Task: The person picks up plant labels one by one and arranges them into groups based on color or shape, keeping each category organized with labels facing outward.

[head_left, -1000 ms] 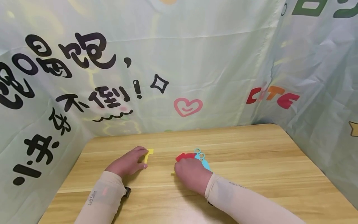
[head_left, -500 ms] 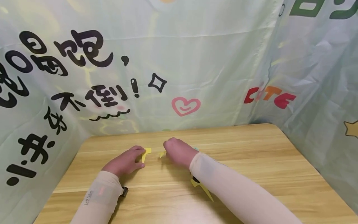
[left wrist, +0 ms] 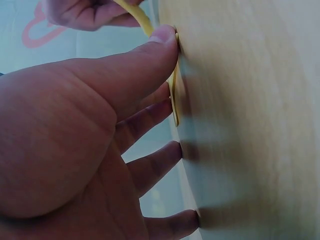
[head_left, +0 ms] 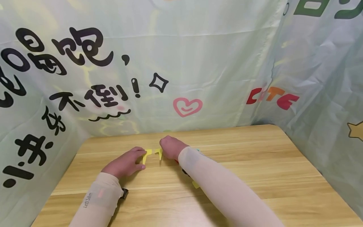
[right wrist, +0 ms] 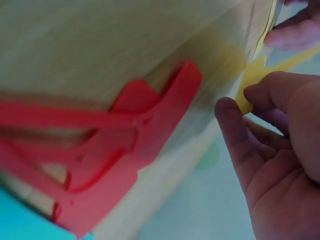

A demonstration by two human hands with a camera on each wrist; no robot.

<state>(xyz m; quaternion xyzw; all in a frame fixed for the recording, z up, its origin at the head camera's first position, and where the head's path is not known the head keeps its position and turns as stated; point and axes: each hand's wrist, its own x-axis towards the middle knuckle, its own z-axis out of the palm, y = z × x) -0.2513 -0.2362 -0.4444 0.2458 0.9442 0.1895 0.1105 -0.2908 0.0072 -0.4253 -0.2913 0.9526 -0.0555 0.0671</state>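
Observation:
My left hand (head_left: 124,162) rests on the table (head_left: 255,164) around a flat yellow piece (head_left: 146,155), roughly T-shaped with a narrow stem. In the left wrist view my thumb touches that piece, and the other fingertips rest on the wood, spread apart. With thumb and fingers, my right hand (head_left: 171,147) pinches a second flat yellow piece (right wrist: 252,80), which has a pointed prong. It is held just right of the first piece, with a small gap between them in the head view. My right fingers partly cover it.
Several flat red pieces (right wrist: 165,115) lie overlapping beneath my right wrist, beside a light blue piece (right wrist: 25,220). Another yellow piece (head_left: 195,184) shows partly under my right forearm. A printed cloth (head_left: 221,63) hangs behind the table.
My right hand has moved away from the red and blue pieces, up and left, bringing a yellow piece toward the one at my left hand. The left hand stays put.

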